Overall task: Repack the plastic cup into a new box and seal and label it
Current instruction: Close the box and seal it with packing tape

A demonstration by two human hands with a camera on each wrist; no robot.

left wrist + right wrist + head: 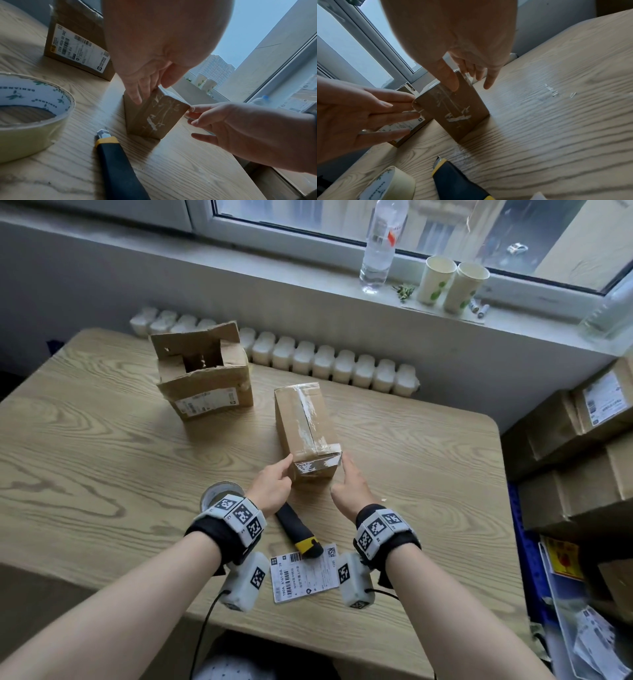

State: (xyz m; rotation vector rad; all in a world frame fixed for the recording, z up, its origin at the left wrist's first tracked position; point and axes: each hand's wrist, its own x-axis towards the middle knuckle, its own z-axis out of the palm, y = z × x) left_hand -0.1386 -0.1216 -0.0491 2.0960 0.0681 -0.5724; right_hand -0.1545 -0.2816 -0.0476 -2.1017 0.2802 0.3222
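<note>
A small brown box [305, 422], taped shut along its top seam, lies mid-table with one end toward me. My left hand [286, 467] touches its near left corner with straight fingers. My right hand [344, 465] touches the near right corner, thumb on the end face [453, 112] and fingers down the right side. Neither hand wraps round the box. An old torn box [202, 378] with a label stands open at the back left. A loose shipping label [305, 571] lies near the front edge. No plastic cup shows.
A tape roll [219, 494] lies behind my left wrist, and a black and yellow utility knife [298, 530] between my wrists. A bottle [378, 244] and two paper cups [452, 284] stand on the windowsill. Stacked cartons [582, 440] fill the right side.
</note>
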